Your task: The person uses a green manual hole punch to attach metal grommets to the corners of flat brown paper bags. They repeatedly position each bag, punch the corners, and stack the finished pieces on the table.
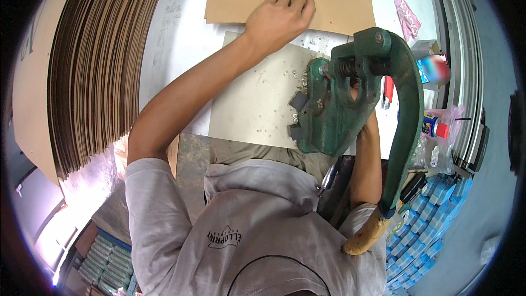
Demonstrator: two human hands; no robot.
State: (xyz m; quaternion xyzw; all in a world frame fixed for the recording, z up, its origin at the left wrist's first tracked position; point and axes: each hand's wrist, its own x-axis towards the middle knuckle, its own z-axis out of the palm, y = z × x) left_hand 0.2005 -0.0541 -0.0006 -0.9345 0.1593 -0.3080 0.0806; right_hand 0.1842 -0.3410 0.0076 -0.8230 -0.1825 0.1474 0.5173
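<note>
My left hand (282,13) rests on a brown cardboard sheet (345,0) at the top of the table, its fingers slightly bent and apart, holding nothing. In front of me stands a green hand-lever press (339,109), with a long curved lever (408,120) ending in a worn yellow grip (366,234). Behind the press is my right hand (355,89); only a bit of it shows through a gap, and its fingers are hidden. Small metal rings lie beside the press on a pale board (252,93), next to two dark blocks, one of them a dark grey block (298,101).
A tall stack of cardboard sheets (104,60) stands at the left. Along the right side are a pink wrapper (406,16), a small box (427,68), a blue spray can with a red cap (435,127) and plastic bags. Blue-wrapped packs (424,230) lie below.
</note>
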